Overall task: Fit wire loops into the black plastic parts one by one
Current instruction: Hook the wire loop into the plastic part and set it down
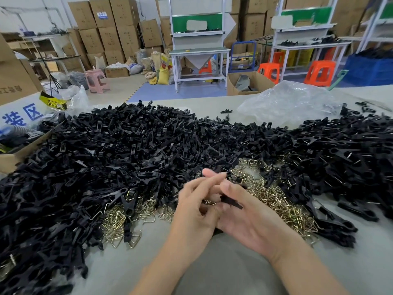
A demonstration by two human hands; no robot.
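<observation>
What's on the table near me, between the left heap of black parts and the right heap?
Head view: a spread of brass-coloured wire loops lies between the left heap and the right heap.

2 bare forearms (170, 262), left hand (192, 211), right hand (253, 222), short nails

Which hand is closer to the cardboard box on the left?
Left. The left hand is at centre, well right of the cardboard box; the right hand sits beyond it, farther right.

Left hand (192, 207) meets right hand (251, 220), fingers apparently overlapping (grip blurred).
</observation>
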